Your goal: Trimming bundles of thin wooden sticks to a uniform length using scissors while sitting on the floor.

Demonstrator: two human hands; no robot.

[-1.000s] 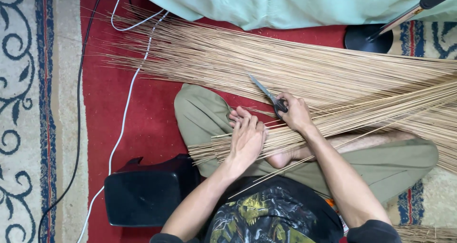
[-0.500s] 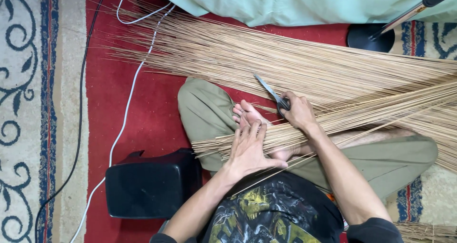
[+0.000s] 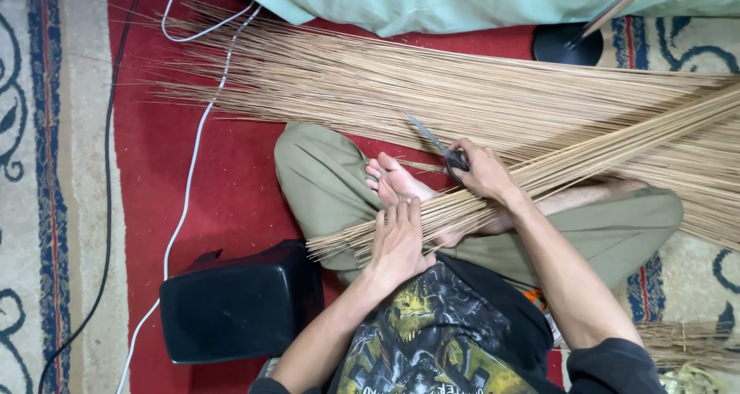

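I sit cross-legged on a red carpet (image 3: pixel 193 170) with a bundle of thin tan sticks (image 3: pixel 478 201) lying across my lap. My left hand (image 3: pixel 398 242) rests flat on the near end of that bundle, fingers together and pointing away. My right hand (image 3: pixel 484 170) grips a pair of scissors (image 3: pixel 435 143) with a black handle, blades pointing up and left above the bundle. A much larger spread of the same sticks (image 3: pixel 462 93) fans across the carpet beyond my knees. My bare foot (image 3: pixel 393 180) shows between both hands.
A black box-like object (image 3: pixel 239 301) sits by my left knee. A white cable (image 3: pixel 189 178) and a black cable (image 3: pixel 108 170) run along the carpet's left side. A pale green cloth (image 3: pixel 462 1) lies at the top, beside a round black stand base (image 3: pixel 568 43).
My left hand has slid down toward my body along the bundle and now lies flat on it. The right hand with the scissors has stayed in about the same place.
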